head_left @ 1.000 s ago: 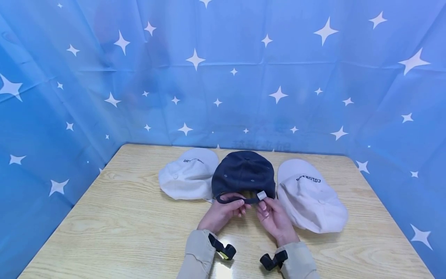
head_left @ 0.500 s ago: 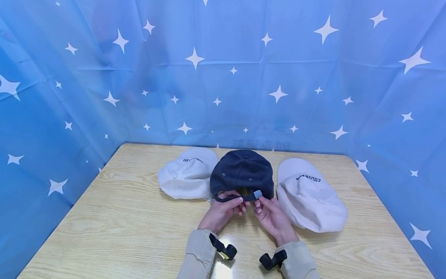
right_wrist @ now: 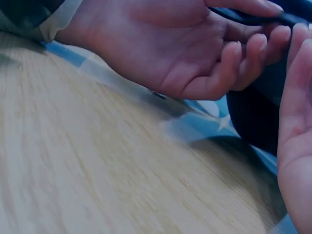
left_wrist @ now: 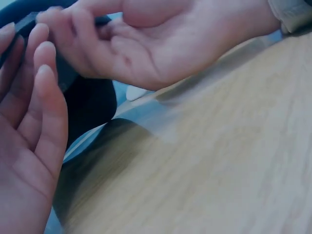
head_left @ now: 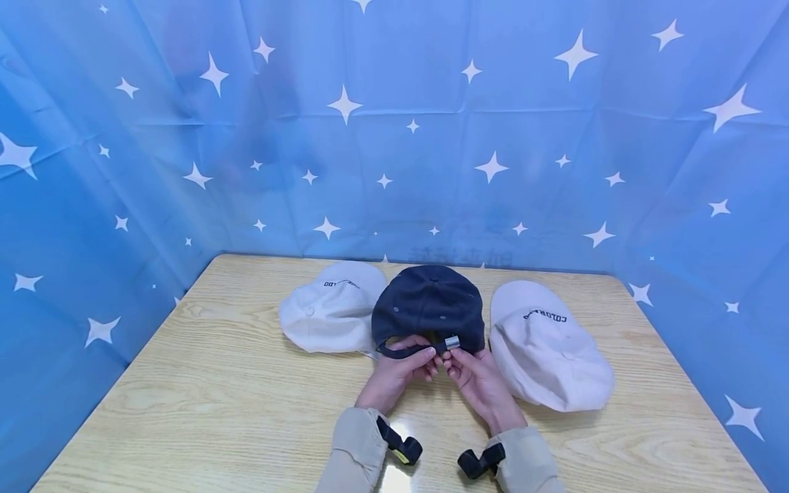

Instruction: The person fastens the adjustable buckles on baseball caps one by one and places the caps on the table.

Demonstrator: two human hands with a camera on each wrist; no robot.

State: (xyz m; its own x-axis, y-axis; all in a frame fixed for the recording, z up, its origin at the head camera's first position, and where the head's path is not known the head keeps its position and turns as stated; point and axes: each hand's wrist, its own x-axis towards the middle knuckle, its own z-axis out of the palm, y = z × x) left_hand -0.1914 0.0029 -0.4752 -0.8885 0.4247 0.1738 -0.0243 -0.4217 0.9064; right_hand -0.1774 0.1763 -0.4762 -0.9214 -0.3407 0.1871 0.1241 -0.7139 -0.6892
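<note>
In the head view a dark navy baseball cap (head_left: 428, 301) lies with its back opening towards me. My left hand (head_left: 391, 378) pinches the cap's back strap (head_left: 401, 353) between thumb and fingers. At the strap's right part, my right hand (head_left: 485, 385) pinches close to the silver metal buckle (head_left: 453, 342). The fingertips of both hands are nearly together. In the left wrist view the right hand (left_wrist: 146, 41) crosses the top, with the dark cap (left_wrist: 90, 105) behind the fingers. The right wrist view shows the strap (right_wrist: 287, 19) under the left thumb.
A white cap (head_left: 333, 315) with dark lettering lies close on the navy cap's left. Another white cap (head_left: 551, 352), lettered COLORADO, lies to its right. Everything rests on a light wood table (head_left: 216, 397). A blue star-printed cloth (head_left: 394, 144) hangs behind.
The buckle has shifted left along the strap and tilted, with my right fingers following it. My left hand has edged slightly right. The cap has moved slightly left; the white caps stay put.
</note>
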